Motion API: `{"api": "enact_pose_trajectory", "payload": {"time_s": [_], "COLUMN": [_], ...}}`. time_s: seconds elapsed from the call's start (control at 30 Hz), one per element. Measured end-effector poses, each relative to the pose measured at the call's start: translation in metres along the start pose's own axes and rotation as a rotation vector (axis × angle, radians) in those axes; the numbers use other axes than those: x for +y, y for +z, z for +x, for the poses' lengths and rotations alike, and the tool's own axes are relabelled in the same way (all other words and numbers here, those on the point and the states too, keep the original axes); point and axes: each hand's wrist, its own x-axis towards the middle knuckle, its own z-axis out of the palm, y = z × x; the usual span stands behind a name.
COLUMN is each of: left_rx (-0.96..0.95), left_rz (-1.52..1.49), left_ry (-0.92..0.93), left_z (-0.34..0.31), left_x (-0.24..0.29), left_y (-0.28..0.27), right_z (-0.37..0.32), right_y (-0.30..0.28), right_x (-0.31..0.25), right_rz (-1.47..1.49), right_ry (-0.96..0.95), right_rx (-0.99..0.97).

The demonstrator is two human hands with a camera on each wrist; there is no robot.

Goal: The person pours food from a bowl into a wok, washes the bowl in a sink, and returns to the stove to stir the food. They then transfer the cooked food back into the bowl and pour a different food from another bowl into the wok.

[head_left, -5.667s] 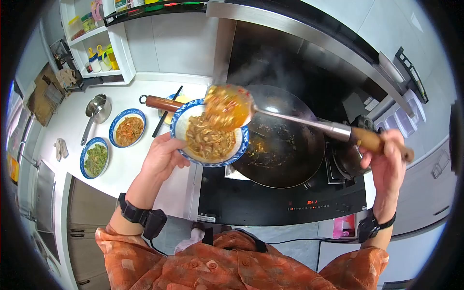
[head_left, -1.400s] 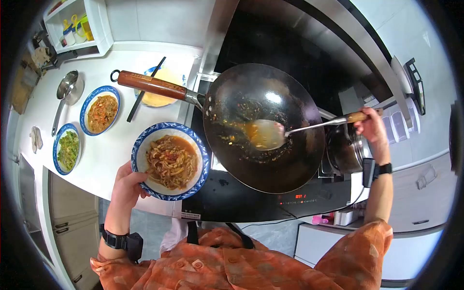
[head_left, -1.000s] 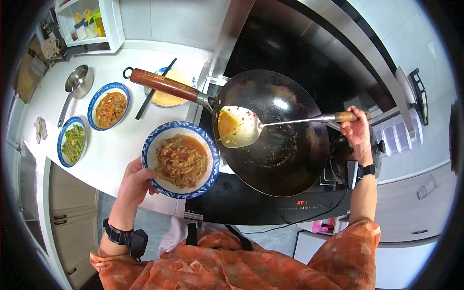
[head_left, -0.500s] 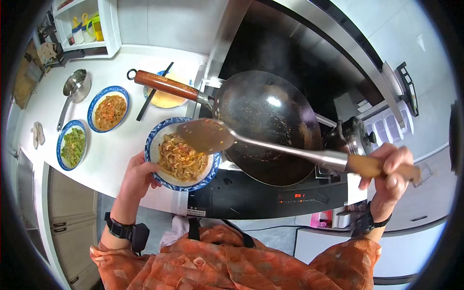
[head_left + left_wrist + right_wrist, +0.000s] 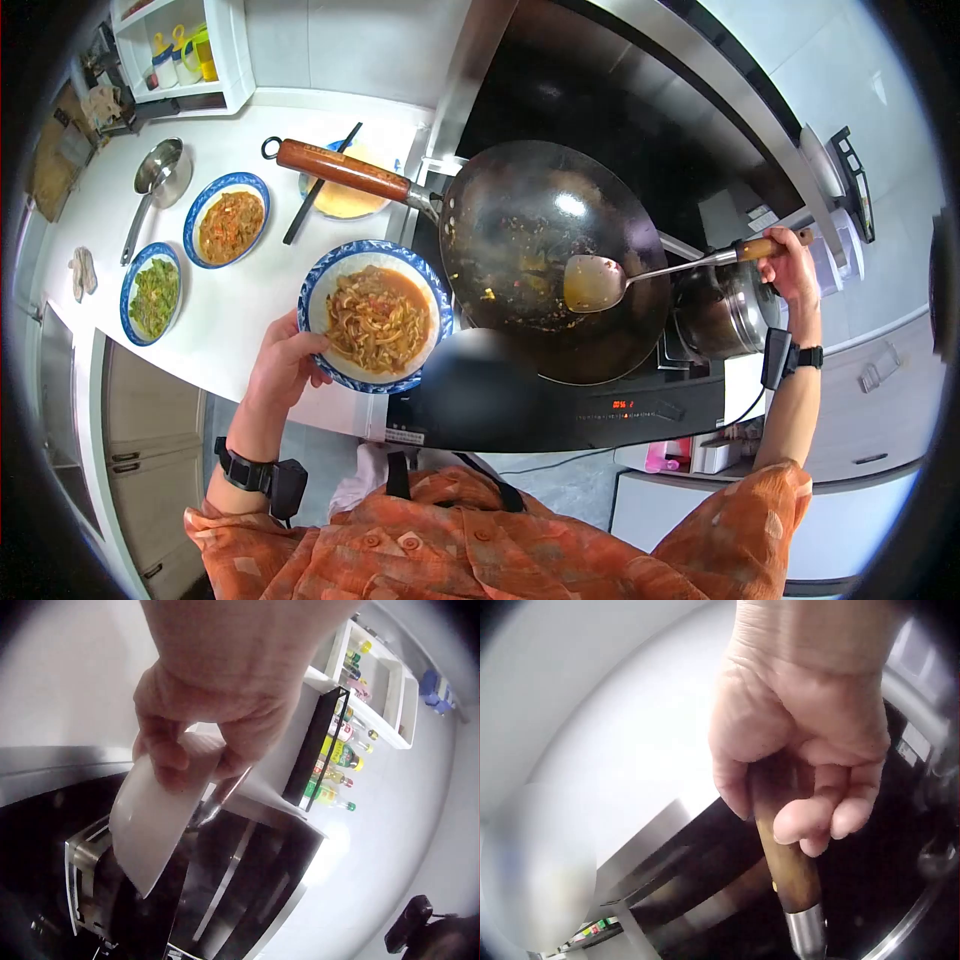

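In the head view my left hand [image 5: 285, 358] grips the near left rim of a blue-and-white bowl [image 5: 308, 345] filled with shredded brown food in reddish sauce. The left wrist view shows thumb and fingers pinching the bowl's white side [image 5: 154, 825]. My right hand [image 5: 790, 268] holds the wooden handle of a wok spatula [image 5: 597, 285]; its fingers curl round that handle in the right wrist view. The spatula's blade is low in the black wok [image 5: 560, 350], whose surface carries oil and small food bits. A wooden wok handle [image 5: 340, 172] reaches left over the counter.
Left of the bowl stand a dish of reddish food [image 5: 228, 228], a dish of chopped greens [image 5: 150, 300] and a steel ladle pot [image 5: 165, 175]. Black chopsticks [image 5: 305, 208] lie across a yellow-filled bowl [image 5: 350, 200]. A lidded pot [image 5: 715, 310] sits right of the wok.
The spatula has gone from scraping in the wok to over the bowl half a second ago, and is now back in the wok. The left hand keeps the bowl nearly in place.
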Motion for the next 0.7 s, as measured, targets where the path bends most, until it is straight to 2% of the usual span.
{"api": "enact_pose_trajectory", "payload": {"time_s": [0.1,0.2,0.4,0.47,0.5,0.57,0.63,0.7], "left_rx": [0.014,0.023,0.014,0.008,0.005,0.007,-0.010,-0.012], "left_rz": [-0.009,-0.008,0.008,-0.017,-0.007,0.000,-0.021,-0.047], "left_ry": [-0.005,-0.012,-0.001,0.008,0.009,0.015,-0.001,0.003], "left_z": [-0.001,-0.002,-0.002,-0.003,-0.002,-0.001,0.002,0.002], "left_x": [-0.002,-0.001,-0.001,-0.001,0.000,0.000,-0.003,-0.004], "left_y": [0.002,0.004,0.002,0.002,0.002,0.002,-0.003,-0.006], "right_z": [0.015,0.030,0.039,0.030,0.022,0.007,-0.028,-0.076], "right_y": [0.014,0.036,0.064,0.067,0.072,0.071,0.088,0.117], "right_x": [0.029,0.063,0.082,0.068,0.055,0.026,-0.010,-0.034], "right_rz": [0.098,0.254,0.443,0.448,0.436,0.386,0.277,0.122], "right_ry": [0.125,0.244,0.150,0.051,0.026,-0.115,-0.259,-0.524], "right_rx": [0.024,-0.115,-0.269,-0.323,-0.258,-0.382,-0.360,-0.391]}}
